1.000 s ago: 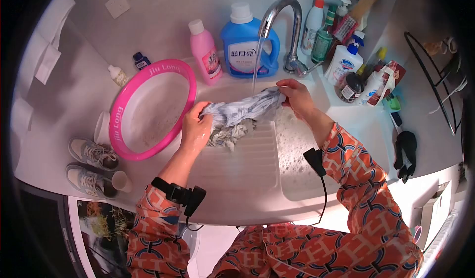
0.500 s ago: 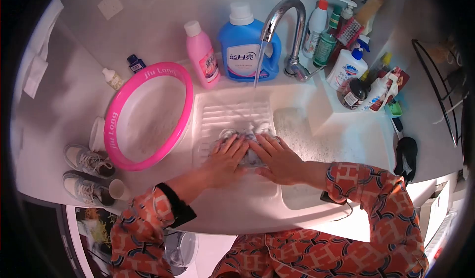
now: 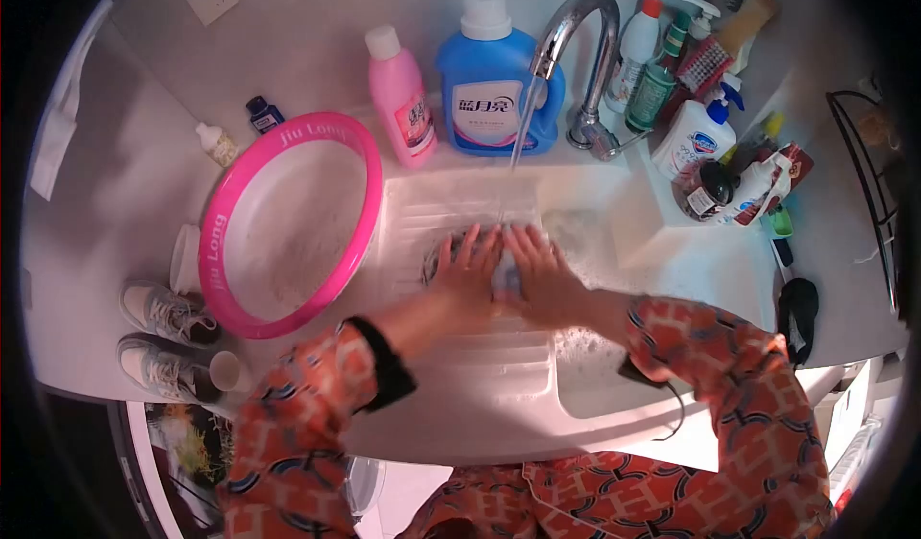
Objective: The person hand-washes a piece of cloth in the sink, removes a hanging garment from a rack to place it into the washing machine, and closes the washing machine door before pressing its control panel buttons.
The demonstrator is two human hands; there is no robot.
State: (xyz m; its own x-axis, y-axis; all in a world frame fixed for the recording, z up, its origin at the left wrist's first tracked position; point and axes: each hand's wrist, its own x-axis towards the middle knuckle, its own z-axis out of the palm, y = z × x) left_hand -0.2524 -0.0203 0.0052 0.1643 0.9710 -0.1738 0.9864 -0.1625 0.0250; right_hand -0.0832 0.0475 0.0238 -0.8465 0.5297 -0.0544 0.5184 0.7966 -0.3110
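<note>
My left hand (image 3: 464,275) lies flat on a small wet cloth (image 3: 508,272), fingers spread and pointing away from me. Beside it, my right hand (image 3: 540,278) presses on the same cloth, its fingers also stretched out. Most of the cloth is hidden under both palms, so its kind cannot be made out; greyish folds show between the hands and left of them. Under it is the ridged washboard (image 3: 413,215) built into the white sink. From the faucet (image 3: 581,7), a stream of water falls close to my fingertips.
A pink-rimmed basin (image 3: 216,251) leans at the left, near a pair of sneakers (image 3: 158,338). Behind the board stand a pink bottle (image 3: 403,107) and a blue detergent jug (image 3: 489,69). Foamy water lies in the sink bowl (image 3: 614,366); several bottles crowd the right corner.
Both hands have slid forward up the washboard, nearer the falling water, staying flat on the cloth. The view has shifted slightly.
</note>
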